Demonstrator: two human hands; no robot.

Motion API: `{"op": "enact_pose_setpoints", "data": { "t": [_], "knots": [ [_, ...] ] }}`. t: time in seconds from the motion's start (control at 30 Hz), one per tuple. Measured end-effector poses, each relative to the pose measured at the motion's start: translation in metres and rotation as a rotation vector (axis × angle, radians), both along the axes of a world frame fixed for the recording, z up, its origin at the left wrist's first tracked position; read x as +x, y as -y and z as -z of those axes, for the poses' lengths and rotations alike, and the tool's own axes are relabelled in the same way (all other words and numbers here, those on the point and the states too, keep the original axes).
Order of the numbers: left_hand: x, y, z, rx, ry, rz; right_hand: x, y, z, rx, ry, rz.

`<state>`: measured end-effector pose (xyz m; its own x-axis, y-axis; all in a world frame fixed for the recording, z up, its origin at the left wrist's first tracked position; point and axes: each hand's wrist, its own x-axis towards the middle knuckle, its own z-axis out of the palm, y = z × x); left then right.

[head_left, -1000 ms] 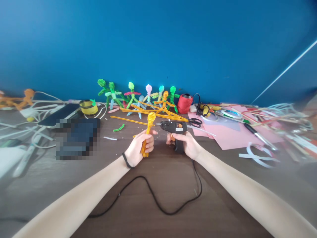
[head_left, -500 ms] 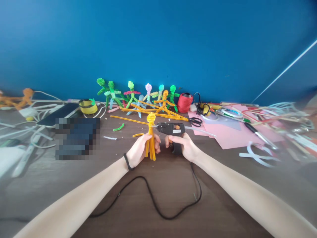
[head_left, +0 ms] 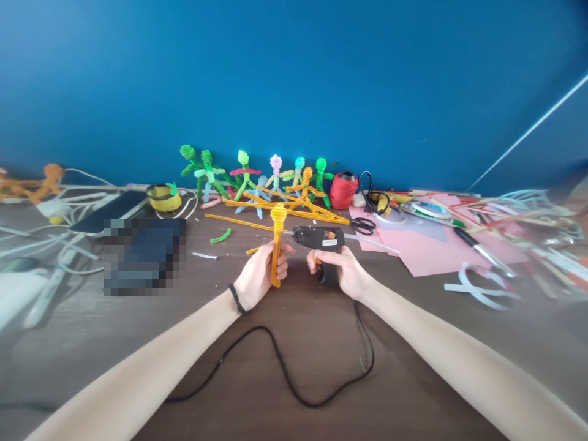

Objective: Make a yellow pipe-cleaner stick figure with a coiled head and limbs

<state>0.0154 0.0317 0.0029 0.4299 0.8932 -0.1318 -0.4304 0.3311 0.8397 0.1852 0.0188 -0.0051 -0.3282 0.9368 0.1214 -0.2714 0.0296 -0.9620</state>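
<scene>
Between the fingers of my left hand (head_left: 261, 274) stands an upright pipe cleaner figure (head_left: 278, 215), yellow-orange, with a coiled round head and straight strands hanging below. My right hand (head_left: 345, 269) is wrapped round the grip of a black glue gun (head_left: 316, 236), a finger at its orange trigger. The gun's nozzle points left and reaches the figure just below its head; whether they touch I cannot tell. A clear glue stick (head_left: 374, 244) sticks out of the gun's back end.
Several finished pipe cleaner figures (head_left: 242, 160) lean on the blue wall. Behind my hands lie loose orange pipe cleaners (head_left: 316, 212) and black scissors (head_left: 362, 226). Pink paper (head_left: 422, 251) is at right, a blurred-out dark object (head_left: 147, 254) at left. The gun's black cord (head_left: 285, 380) loops in front.
My left hand has turned the figure, so its strands now look bunched edge-on instead of spread, and its head sits slightly higher and further left. The glue gun has hardly moved.
</scene>
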Motion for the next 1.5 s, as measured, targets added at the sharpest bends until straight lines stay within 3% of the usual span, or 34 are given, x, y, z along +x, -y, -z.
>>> {"op": "enact_pose_setpoints", "data": {
  "t": [0.23,0.4,0.73,1.5],
  "knots": [
    [0.0033,0.0039,0.0037,0.145,-0.153,-0.135,-0.0006,0.0,0.0005,-0.028,0.024,0.027],
    [0.0018,0.0027,0.009,0.253,-0.216,-0.136,-0.0005,-0.0002,0.0004,-0.006,0.06,0.032],
    [0.0024,0.0061,0.0045,0.212,-0.175,-0.079,-0.0017,-0.0003,-0.0024,0.017,0.116,0.049],
    [0.0027,0.0069,0.0036,0.208,-0.173,-0.096,-0.003,0.0021,-0.0072,-0.018,0.135,0.063]
  ]
}}
